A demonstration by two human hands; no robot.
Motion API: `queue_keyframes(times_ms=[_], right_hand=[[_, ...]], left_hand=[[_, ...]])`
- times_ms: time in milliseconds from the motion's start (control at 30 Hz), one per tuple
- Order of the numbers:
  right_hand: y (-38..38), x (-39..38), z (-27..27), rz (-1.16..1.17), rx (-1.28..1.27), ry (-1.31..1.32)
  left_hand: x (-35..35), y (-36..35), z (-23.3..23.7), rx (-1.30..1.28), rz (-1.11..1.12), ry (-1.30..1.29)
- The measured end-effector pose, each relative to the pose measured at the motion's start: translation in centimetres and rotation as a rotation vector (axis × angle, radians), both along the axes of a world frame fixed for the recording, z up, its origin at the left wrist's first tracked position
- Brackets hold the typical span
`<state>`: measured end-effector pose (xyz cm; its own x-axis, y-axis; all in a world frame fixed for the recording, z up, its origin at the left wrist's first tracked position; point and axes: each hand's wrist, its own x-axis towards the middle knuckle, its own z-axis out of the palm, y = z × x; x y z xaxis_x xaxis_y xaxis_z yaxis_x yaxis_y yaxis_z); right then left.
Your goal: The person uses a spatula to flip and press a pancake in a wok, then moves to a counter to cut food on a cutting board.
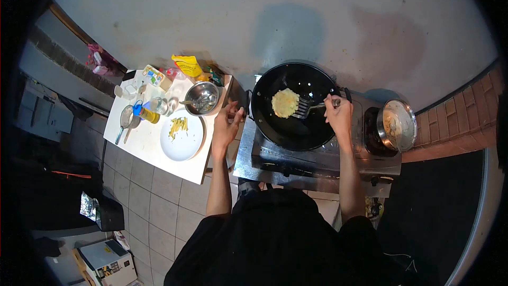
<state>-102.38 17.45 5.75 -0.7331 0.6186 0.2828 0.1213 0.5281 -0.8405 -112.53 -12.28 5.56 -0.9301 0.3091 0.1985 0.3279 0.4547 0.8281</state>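
Observation:
A large black wok (296, 137) sits on the stove, with a pale yellow round patty (285, 103) lying in it. My right hand (339, 114) is wrapped round the handle of a slotted spatula (304, 108), whose head touches or lies close beside the patty's right edge. Left of the wok, by its side handle, my left hand (229, 122) is raised with fingers partly curled and apart, holding nothing. On the table left of that hand is a white plate (182, 147) with yellow strips (179, 127) on it.
Steel bowl (202, 98), yellow packet (188, 65), blue-capped bottle (146, 113) and strainer (127, 116) stand on the white table (143, 146). A metal bowl (397, 125) sits on the stove's (317, 167) right side. A wall rises behind the wok.

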Motion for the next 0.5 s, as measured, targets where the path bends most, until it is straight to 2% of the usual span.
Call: queue_keyframes(times_ms=[33,167,267,367,400,500], right_hand=[[0.1,0.0,0.3,0.003,-0.129,0.003],[-0.9,0.2,0.6,-0.013,-0.171,-0.053],[-0.6,0.0,0.5,-0.012,-0.133,-0.048],[-0.4,0.2,1.9,-0.035,-0.127,0.011],[0.0,0.1,1.9,-0.033,-0.039,0.089],[1.2,-0.5,2.4,-0.070,0.090,0.023]], left_hand=[[-0.1,0.1,0.0,0.012,0.013,0.002],[0.1,-0.3,0.0,0.084,0.062,-0.025],[-0.5,-0.5,-0.1,0.125,0.131,0.010],[-1.0,-0.8,0.2,0.194,0.104,-0.003],[-1.1,-0.8,0.2,0.195,0.101,-0.001],[-1.1,-0.9,0.1,0.144,0.074,-0.015]])
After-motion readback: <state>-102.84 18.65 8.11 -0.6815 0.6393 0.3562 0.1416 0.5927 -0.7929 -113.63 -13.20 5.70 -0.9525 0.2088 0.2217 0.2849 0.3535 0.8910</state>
